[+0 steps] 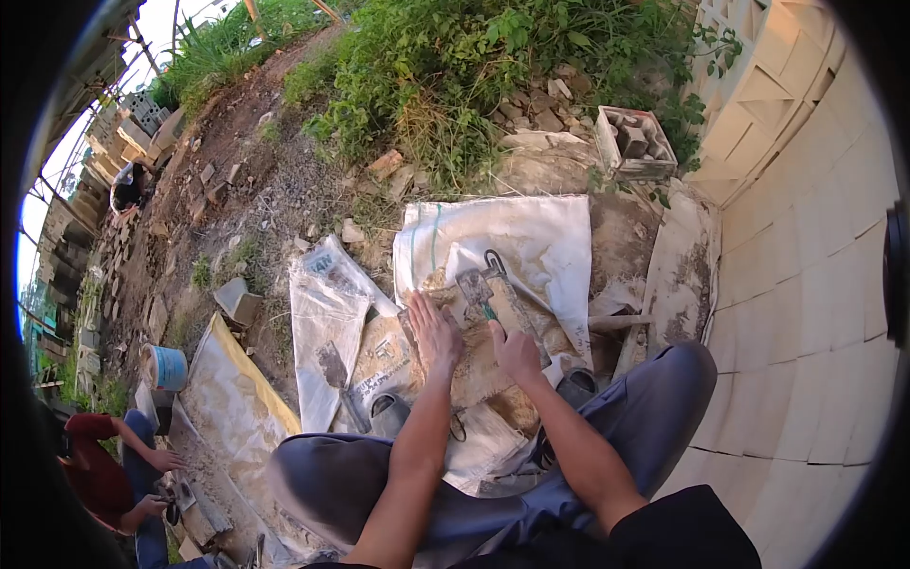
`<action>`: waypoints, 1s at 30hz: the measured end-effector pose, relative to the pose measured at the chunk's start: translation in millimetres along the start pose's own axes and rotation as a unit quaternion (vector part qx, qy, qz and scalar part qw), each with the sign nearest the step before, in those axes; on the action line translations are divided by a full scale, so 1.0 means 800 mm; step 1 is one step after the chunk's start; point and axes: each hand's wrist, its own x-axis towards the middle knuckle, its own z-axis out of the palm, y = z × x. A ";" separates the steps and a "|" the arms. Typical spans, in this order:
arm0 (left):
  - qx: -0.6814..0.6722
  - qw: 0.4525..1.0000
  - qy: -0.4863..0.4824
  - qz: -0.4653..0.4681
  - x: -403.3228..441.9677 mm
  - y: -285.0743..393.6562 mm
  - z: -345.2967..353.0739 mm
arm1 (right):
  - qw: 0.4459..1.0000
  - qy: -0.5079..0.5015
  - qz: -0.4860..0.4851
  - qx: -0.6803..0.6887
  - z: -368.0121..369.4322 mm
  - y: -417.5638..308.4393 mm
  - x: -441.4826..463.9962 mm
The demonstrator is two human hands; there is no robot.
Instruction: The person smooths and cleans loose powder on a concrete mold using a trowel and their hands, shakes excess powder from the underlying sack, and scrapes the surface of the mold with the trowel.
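Closed round the green handle of a trowel (473, 284), the right hand (518, 355) holds it with the blade pointing away from the person, over the near part of a white sack (512, 223) and just beside a long grey bar (519, 318). Fingers straight and together, the left hand (436, 334) is flat above dusty material, though contact is unclear; a second trowel (334, 365) lies near the left shoe (389, 413).

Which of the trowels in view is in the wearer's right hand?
The green-handled trowel, gripped by the right hand. The other trowel lies near the left shoe with no hand on it.
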 end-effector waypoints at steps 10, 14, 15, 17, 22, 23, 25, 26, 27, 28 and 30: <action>-0.353 0.909 -0.190 0.110 0.009 0.040 -0.016 | 0.987 0.107 0.023 0.114 -0.009 0.046 0.047; 0.035 0.998 0.021 -0.046 -0.079 0.011 -0.020 | 0.982 0.097 0.028 0.162 0.000 0.045 0.040; 0.092 0.995 0.033 -0.037 -0.087 0.019 -0.022 | 0.981 0.096 0.027 0.165 0.006 0.045 0.042; 0.103 0.993 -0.013 -0.058 -0.077 0.038 -0.015 | 0.990 0.039 0.055 0.126 0.013 0.050 0.048; 0.008 1.000 0.022 0.002 -0.023 0.068 0.035 | 0.989 0.033 0.060 0.128 -0.011 0.034 0.044; -0.015 1.000 0.001 0.012 -0.012 0.079 0.033 | 0.990 0.030 0.063 0.126 -0.013 0.037 0.042; -0.064 0.995 0.033 0.073 0.004 0.087 0.044 | 0.990 0.023 0.081 0.115 -0.015 0.045 0.044; -0.063 0.995 0.029 0.071 0.008 0.086 0.045 | 0.990 0.013 0.097 0.106 -0.014 0.048 0.041; -0.117 0.989 -0.007 0.092 0.015 0.081 0.048 | 0.990 0.012 0.097 0.106 -0.012 0.050 0.039; -0.171 0.978 -0.040 0.113 0.022 0.076 0.050 | 0.987 0.029 0.098 0.127 -0.010 0.053 0.039; -0.221 0.959 -0.076 0.162 0.046 0.072 0.063 | 0.983 0.055 0.093 0.147 -0.008 0.053 0.044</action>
